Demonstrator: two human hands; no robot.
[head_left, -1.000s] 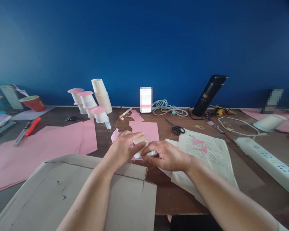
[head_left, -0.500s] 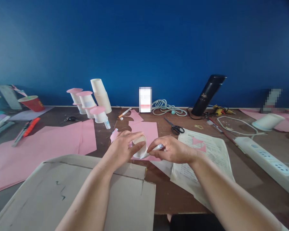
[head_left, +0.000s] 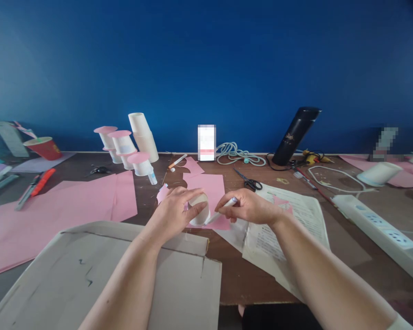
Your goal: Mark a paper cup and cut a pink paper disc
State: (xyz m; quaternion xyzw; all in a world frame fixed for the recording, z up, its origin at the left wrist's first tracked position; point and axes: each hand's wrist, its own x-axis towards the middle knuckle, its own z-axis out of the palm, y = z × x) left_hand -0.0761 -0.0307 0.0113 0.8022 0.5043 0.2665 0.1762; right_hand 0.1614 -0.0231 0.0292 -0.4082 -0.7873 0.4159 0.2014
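On a sheet of pink paper (head_left: 215, 188) stands a white paper ring or cut cup (head_left: 200, 213), and my left hand (head_left: 174, 208) holds it with thumb and fingers about its rim. A white pen (head_left: 229, 203) is pinched in my right hand (head_left: 246, 206); its tip points down at the pink paper, close by the right side of the ring's base. Whether the tip touches the paper is too small to tell. Past my right hand lie black-handled scissors (head_left: 251, 183). Printed pages (head_left: 303, 215) with pink scraps lie partly under my right forearm.
Paper cups with pink discs (head_left: 121, 143) and a tall cup stack (head_left: 143, 137) stand at back left. Grey cardboard (head_left: 124, 275) covers the near left. A phone (head_left: 207, 143), a coiled cable (head_left: 239, 153), a black flask (head_left: 296, 136) and a power strip (head_left: 378, 233) sit farther off.
My right hand has shifted slightly round the ring, and the pen stands more upright, its tip moved a little to the right. My left hand stays on the ring.
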